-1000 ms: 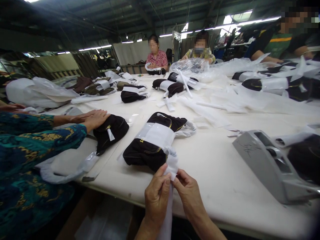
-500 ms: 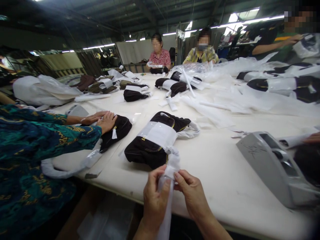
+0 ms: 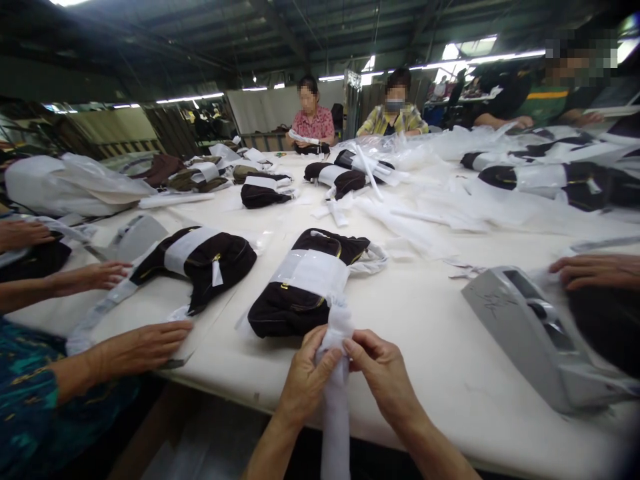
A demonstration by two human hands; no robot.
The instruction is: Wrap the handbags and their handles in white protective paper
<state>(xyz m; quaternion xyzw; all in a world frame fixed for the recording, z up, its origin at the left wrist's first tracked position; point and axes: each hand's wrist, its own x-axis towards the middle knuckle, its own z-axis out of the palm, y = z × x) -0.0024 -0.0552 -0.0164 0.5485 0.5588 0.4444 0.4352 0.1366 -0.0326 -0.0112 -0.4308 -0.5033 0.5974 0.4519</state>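
Note:
A black bag (image 3: 283, 310) with gold zips lies on the white table (image 3: 430, 320) in front of me, a white paper band (image 3: 315, 270) around its middle. From its near side a strap wrapped in thin white sheet (image 3: 336, 420) runs toward me and hangs over the table edge. My left hand (image 3: 307, 377) is closed around this wrapped strap, thumb on top. From the other side my right hand (image 3: 381, 370) pinches the white wrapping between thumb and fingers. What lies inside the wrapping is hidden.
At left, a co-worker's hands (image 3: 135, 343) rest beside another banded black bag (image 3: 197, 260). A grey tape dispenser (image 3: 525, 333) stands at right, near another person's hand (image 3: 600, 270). White sheets (image 3: 425, 210) and several banded bags cover the far side, where people sit.
My hands stay on the wrapped strap, whose crumpled upper part now looks smoother and straighter. The co-worker's hands at left have drawn back off their bag. The view has shifted slightly.

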